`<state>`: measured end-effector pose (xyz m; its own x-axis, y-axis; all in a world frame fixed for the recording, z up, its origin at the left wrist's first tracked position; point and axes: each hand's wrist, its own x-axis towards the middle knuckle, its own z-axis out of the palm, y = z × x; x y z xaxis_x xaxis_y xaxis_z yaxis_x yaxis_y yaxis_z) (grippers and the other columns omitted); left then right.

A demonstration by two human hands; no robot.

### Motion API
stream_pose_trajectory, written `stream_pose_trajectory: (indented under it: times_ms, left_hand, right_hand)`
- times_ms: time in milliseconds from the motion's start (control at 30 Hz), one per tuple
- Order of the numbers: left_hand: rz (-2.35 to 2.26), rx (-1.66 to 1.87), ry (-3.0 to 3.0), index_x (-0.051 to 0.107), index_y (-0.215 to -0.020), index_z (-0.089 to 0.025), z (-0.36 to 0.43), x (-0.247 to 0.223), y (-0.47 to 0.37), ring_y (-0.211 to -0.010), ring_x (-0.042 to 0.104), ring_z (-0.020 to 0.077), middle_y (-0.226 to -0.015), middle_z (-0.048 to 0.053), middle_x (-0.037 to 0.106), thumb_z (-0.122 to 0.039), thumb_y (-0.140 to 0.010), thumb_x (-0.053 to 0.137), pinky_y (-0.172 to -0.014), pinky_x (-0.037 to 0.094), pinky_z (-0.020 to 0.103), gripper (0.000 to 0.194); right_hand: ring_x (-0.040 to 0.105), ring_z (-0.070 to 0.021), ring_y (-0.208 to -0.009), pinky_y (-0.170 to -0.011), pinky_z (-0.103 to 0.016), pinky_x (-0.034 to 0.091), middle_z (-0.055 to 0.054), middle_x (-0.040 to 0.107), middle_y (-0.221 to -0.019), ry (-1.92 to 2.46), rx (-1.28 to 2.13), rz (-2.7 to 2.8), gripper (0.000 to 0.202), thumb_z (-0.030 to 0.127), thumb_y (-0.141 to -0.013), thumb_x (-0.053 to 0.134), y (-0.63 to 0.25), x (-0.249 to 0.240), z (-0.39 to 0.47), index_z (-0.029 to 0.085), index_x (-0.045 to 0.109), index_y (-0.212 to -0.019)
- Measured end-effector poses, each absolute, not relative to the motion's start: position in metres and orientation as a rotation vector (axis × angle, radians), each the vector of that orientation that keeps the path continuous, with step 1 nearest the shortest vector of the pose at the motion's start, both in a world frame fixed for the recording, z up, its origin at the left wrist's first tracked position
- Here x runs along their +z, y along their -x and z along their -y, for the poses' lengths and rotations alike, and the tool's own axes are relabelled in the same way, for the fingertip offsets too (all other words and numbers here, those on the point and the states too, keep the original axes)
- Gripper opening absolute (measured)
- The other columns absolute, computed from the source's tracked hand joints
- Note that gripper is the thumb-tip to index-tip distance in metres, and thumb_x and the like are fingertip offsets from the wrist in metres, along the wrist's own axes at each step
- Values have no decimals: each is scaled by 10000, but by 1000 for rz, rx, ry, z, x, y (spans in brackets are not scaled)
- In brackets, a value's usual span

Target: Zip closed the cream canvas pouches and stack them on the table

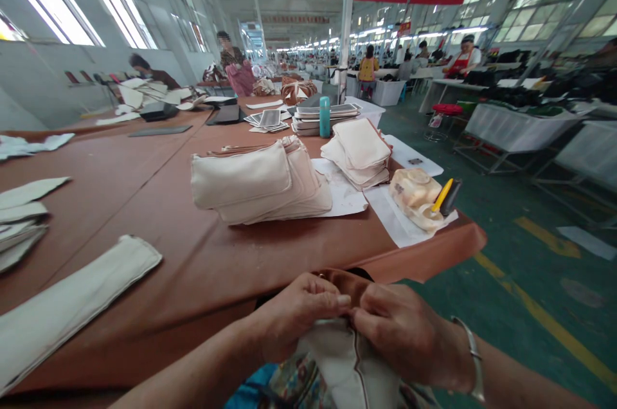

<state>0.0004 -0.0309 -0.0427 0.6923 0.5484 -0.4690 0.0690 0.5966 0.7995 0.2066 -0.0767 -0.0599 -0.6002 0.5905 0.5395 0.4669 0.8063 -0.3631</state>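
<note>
Low in the head view, just off the table's front edge, my left hand (301, 309) and my right hand (409, 328) pinch a cream leather-like piece (335, 364). A dark-edged seam runs down it, and brown material (340, 280) shows at its upper edge. Both hands are closed, thumbs nearly touching along that edge. What lies between the fingertips is hidden. Beyond the hands, a stack of cream stitched panels (245, 181) leans in overlapping layers on the table. Another cream pile (361, 148) sits to its right on white paper.
Brown sheeting covers the table (144, 203). On its right corner stand a glue-stained container (414, 190) and a yellow-handled tool (442, 195). A teal bottle (324, 118) stands farther back. Cream pieces (81, 306) lie left. White bins (515, 129) and co-workers are beyond.
</note>
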Motion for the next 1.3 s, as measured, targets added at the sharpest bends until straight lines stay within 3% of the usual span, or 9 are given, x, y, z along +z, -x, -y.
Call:
stream_pose_trajectory:
  times_ms: [167, 333, 433, 533, 833, 967, 1067, 1200, 1300]
  left_hand:
    - [-718, 269, -982, 611, -711, -97, 33, -47, 1, -530, 396, 80, -634, 7, 526, -464, -675, 796, -485, 276, 195, 412]
    - [-680, 314, -1392, 621, -797, -94, 33, -31, 5, -597, 378, 88, -693, 4, 513, -500, -836, 643, -517, 278, 195, 409]
    - [-673, 356, -1654, 613, -796, -92, 34, -19, 6, -606, 390, 96, -688, 5, 518, -471, -906, 546, -532, 299, 204, 400]
    - [-679, 433, -1791, 596, -763, -102, 36, -13, 5, -619, 413, 98, -687, 2, 519, -421, -920, 531, -565, 334, 201, 362]
    - [-583, 369, -1124, 512, -729, -136, 42, -34, 8, -527, 291, 70, -622, -36, 425, -501, -789, 695, -486, 224, 200, 412]
    - [-623, 357, -953, 576, -708, -108, 35, -35, 8, -487, 315, 82, -573, -18, 419, -653, -839, 527, -465, 225, 214, 562]
    - [-645, 291, -1031, 551, -678, -121, 36, -24, 6, -504, 287, 71, -581, -35, 389, -600, -763, 667, -479, 203, 205, 500]
    - [-700, 360, -1263, 460, -671, -162, 49, -9, 4, -516, 243, 71, -586, -50, 352, -584, -764, 673, -475, 183, 200, 481]
    - [-919, 649, -1592, 472, -638, -174, 60, 0, 5, -530, 327, 100, -596, -16, 418, -579, -840, 579, -479, 253, 212, 466]
  right_hand:
    - [489, -174, -603, -534, -290, 332, -29, 583, -703, 693, 79, 2441, 171, 137, -896, 482, -212, -63, 84, 166, 579, -1033]
    - [543, -171, -690, -631, -275, 434, -25, 579, -793, 999, 851, 1847, 277, 343, -991, 369, -209, -53, 93, 197, 467, -1204]
    - [473, -132, -643, -592, -236, 397, 6, 510, -719, 1137, 1275, 1620, 363, 417, -1021, 297, -208, -43, 86, 172, 561, -972]
    - [397, -109, -632, -562, -217, 338, 18, 458, -694, 1096, 1436, 1755, 413, 465, -976, 427, -208, -31, 77, 152, 540, -730]
    - [361, -88, -575, -515, -212, 275, 29, 450, -639, 838, 1573, 1699, 349, 436, -857, 625, -206, -35, 74, 128, 576, -701]
    - [353, -91, -588, -532, -224, 265, 26, 440, -652, 818, 1668, 1560, 368, 458, -848, 640, -207, -47, 72, 127, 578, -703]
    - [336, -85, -576, -520, -217, 255, 35, 426, -639, 810, 1670, 1548, 378, 463, -848, 645, -207, -52, 69, 122, 581, -699]
    - [417, -102, -588, -554, -216, 356, 26, 484, -640, 844, 1529, 1668, 387, 492, -849, 638, -213, -49, 60, 127, 605, -723]
    - [585, -203, -886, -800, -311, 479, -82, 641, -934, 1003, 1133, 1775, 389, 501, -860, 623, -225, -29, 58, 145, 670, -1010]
